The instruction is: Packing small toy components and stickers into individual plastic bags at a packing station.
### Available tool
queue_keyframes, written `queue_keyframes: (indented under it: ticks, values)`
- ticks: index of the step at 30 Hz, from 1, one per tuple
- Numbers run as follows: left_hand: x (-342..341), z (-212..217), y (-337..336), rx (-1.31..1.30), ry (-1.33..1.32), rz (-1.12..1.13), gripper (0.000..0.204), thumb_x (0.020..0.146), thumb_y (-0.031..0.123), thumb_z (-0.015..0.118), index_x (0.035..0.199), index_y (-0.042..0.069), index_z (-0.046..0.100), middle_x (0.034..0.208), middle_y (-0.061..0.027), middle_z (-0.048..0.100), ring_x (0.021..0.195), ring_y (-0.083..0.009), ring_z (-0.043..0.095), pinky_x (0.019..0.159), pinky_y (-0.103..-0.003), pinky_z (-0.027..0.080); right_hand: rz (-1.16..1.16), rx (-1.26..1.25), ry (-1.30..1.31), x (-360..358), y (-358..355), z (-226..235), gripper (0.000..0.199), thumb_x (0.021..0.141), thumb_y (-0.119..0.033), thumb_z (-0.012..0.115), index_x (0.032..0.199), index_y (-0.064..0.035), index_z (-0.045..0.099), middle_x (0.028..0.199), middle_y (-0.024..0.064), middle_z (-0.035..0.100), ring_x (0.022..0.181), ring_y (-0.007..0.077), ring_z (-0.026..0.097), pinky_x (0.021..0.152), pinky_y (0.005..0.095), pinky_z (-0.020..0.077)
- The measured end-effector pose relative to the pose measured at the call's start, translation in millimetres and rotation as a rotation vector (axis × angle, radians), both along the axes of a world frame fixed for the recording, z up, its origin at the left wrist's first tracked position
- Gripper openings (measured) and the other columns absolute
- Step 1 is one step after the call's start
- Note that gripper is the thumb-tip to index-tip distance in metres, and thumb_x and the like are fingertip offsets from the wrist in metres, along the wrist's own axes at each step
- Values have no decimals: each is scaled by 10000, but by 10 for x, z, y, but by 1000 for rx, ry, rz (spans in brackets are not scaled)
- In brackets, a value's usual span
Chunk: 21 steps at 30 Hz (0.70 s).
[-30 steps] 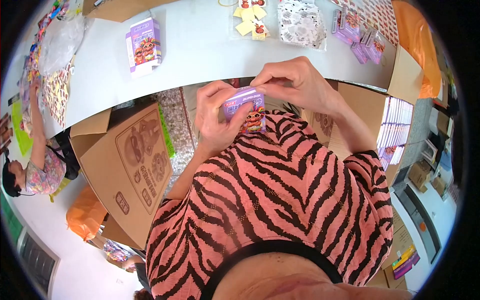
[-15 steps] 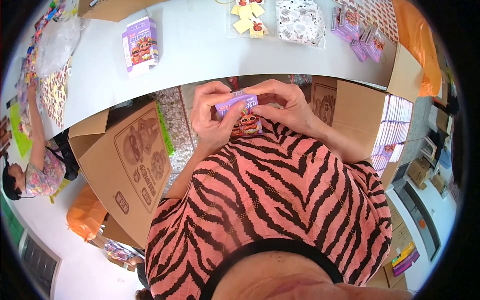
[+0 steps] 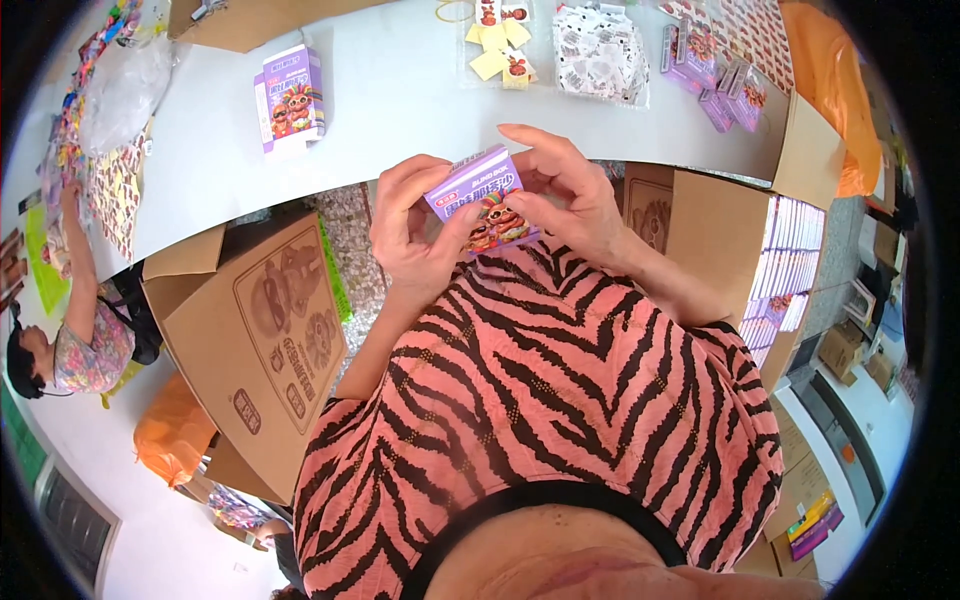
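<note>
A small purple carton (image 3: 482, 205) with cartoon figures on its front is held before my chest, tilted, its top flap side closed. My left hand (image 3: 415, 220) grips its left side, thumb across the front and fingers behind. On the right side, my right hand (image 3: 575, 200) keeps its thumb on the front and fingers at the edge, with the index finger lifted off above. What lies behind the carton is hidden.
On the grey table (image 3: 400, 100) are another purple carton (image 3: 290, 100), bags of cards (image 3: 600, 55) and several small purple boxes (image 3: 735, 95). Large brown cartons stand at left (image 3: 260, 340) and right (image 3: 700, 230), the right one beside stacked boxes (image 3: 785, 250). A co-worker (image 3: 90, 345) is at far left.
The carton has tilted and its top edge has come more into view. My right index finger has lifted away from the carton's top, and both hands have spread slightly.
</note>
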<state>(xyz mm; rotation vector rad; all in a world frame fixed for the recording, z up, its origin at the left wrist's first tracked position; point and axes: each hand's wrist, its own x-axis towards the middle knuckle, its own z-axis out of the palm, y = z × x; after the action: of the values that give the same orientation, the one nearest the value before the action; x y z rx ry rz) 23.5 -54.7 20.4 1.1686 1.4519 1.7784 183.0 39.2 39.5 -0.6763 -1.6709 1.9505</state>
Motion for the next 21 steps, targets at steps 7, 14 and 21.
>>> queue_keyframes:
  ticks: [7,14,21]
  values:
    - [-241,215,209,-68,328,-91,380,735,-20,714,1102,-5,618,1095,-153,566,891,-191,606,727,-260,504,55,294,-28,-71,317,101,500,862,14,590,1336,-35,439,1106,102,612,984,157,599,832,305,516]
    - [-323,353,370,-49,375,-196,373,749,-8,697,1111,70,652,1120,-114,577,900,-184,608,717,-289,519,65,339,-85,-149,412,196,522,854,-7,607,1344,-70,437,996,72,655,905,130,618,794,295,527]
    - [-381,237,364,-6,177,-248,322,758,-42,678,1065,54,670,1096,-102,590,901,-155,606,678,-250,535,85,319,-53,-199,409,146,522,853,-7,608,1342,-83,441,1017,72,649,907,129,618,790,293,528]
